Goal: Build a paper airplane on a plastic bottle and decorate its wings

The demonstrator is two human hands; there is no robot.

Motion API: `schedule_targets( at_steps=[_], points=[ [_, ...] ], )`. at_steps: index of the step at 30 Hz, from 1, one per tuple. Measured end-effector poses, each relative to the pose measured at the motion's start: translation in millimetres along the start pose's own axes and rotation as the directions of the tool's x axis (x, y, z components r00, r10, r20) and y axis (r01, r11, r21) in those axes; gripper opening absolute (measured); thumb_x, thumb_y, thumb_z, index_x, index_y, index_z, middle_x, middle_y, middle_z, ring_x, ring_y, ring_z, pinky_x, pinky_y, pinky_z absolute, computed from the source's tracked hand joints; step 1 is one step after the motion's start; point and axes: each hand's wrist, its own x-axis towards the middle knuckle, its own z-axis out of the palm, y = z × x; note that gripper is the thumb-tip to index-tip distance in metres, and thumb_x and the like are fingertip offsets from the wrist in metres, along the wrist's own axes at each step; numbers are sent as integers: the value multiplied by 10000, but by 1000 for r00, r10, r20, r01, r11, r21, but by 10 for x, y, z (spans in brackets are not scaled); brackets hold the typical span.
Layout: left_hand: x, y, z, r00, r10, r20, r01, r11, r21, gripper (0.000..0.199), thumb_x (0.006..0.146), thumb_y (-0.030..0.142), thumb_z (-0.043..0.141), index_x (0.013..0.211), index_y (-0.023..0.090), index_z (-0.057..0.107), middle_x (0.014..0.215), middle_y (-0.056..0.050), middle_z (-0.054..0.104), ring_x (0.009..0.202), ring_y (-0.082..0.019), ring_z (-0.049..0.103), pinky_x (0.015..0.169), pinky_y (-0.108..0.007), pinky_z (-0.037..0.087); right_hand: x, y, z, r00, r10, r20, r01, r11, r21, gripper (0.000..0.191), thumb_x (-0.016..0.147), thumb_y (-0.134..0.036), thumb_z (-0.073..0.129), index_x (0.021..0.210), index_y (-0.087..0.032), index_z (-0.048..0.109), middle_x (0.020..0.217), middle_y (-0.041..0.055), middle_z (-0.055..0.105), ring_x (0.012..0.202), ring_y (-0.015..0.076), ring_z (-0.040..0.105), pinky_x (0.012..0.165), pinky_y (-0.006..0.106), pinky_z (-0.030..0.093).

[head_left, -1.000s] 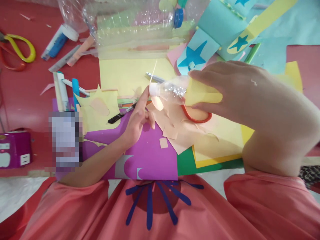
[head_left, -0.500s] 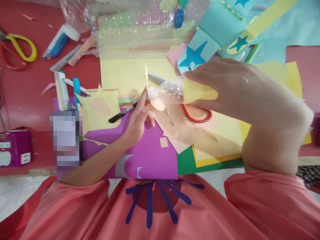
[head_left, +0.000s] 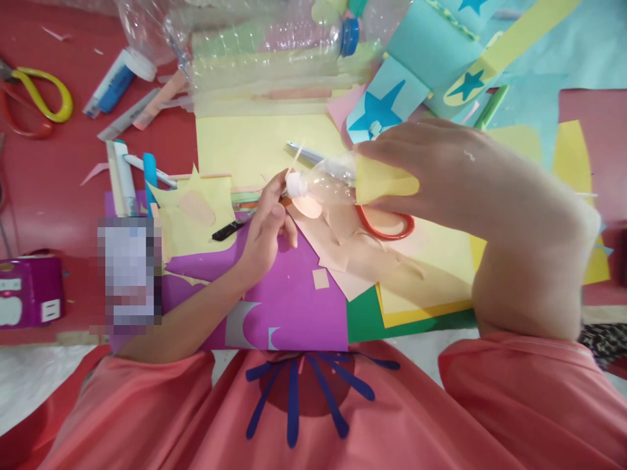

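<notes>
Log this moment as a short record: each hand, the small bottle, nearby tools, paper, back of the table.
Right hand: holding the small bottle at its yellow part
Left hand: fingers at the white cap; exact contact unclear
Small bottle: clear, tilted sideways, cap toward left hand
Tools: red-handled scissors, partly behind the bottle; black pen
Paper: purple sheet beneath left hand
Back: large clear bottle, blue cap

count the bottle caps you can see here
2: a white cap on the small bottle held in the right hand, and a blue cap on the large clear bottle at the top of the view. More may be hidden.
</notes>
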Motion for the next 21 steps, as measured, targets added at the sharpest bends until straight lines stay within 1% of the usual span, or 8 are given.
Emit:
schedule_targets(
  at_steps=[1,3,6,9,12,14,18,21],
  points=[
    [6,-12,-9,999,29,-18,-29,999,13,483,930,603,494,1338,345,485,1425,-54,512,433,8,458,378,-228,394,-6,35,19,999,-21,-26,21,1000,6,394,790,-251,530,1179,-196,559,1035,101,626,1010,311,615,908,541,510],
    [12,-20,-21,997,63,-54,-59,996,66,440,916,525,583,1318,383,472,1358,-24,544,433,14,439,377,-212,383,-18,93,56,993,-58,-100,58,998,4,392,828,-305,509,1215,-261,549,1088,83,655,1063,308,620,996,569,467],
    [15,13,-14,996,20,-81,-7,988,152,544,863,482,673,1338,383,427,1173,-18,605,463,-15,452,404,-215,402,-26,128,94,982,-73,-175,74,997,-4,421,870,-292,465,1286,-338,515,1234,58,639,1203,298,584,1154,631,305],
    [13,56,15,998,-22,-64,33,985,170,656,785,479,751,1334,366,411,1037,0,605,501,-38,471,428,-208,407,-10,109,111,987,-64,-149,62,998,-22,507,860,-209,458,1346,-342,512,1299,63,614,1283,304,535,1212,644,179],
    [5,67,38,999,-36,-24,40,983,181,741,727,462,800,1335,378,384,934,32,596,514,-50,469,448,-201,390,42,68,126,991,-63,-121,65,998,11,510,863,-120,466,1333,-291,569,1344,64,605,1377,313,453,1235,644,82],
    [-4,60,39,999,-42,-15,44,976,213,763,724,480,792,1350,375,368,896,36,604,533,-64,484,464,-203,387,96,44,143,989,-54,-139,59,998,32,497,881,-71,472,1336,-240,582,1424,75,560,1421,322,403,1233,651,100],
    [-23,56,17,1000,-26,-7,27,952,305,825,723,520,779,1393,320,342,890,12,656,609,-102,544,522,-224,436,202,10,186,989,4,-151,2,999,41,580,904,-103,547,1468,-178,437,1558,148,390,1443,335,371,1201,587,294],
    [-24,84,5,999,-29,27,17,924,382,725,759,517,746,1355,281,407,970,-8,681,554,-77,500,504,-225,435,238,-24,207,991,95,-97,-87,993,85,653,899,-109,550,1516,-155,340,1573,198,313,1434,348,377,1154,570,364]
  ],
)
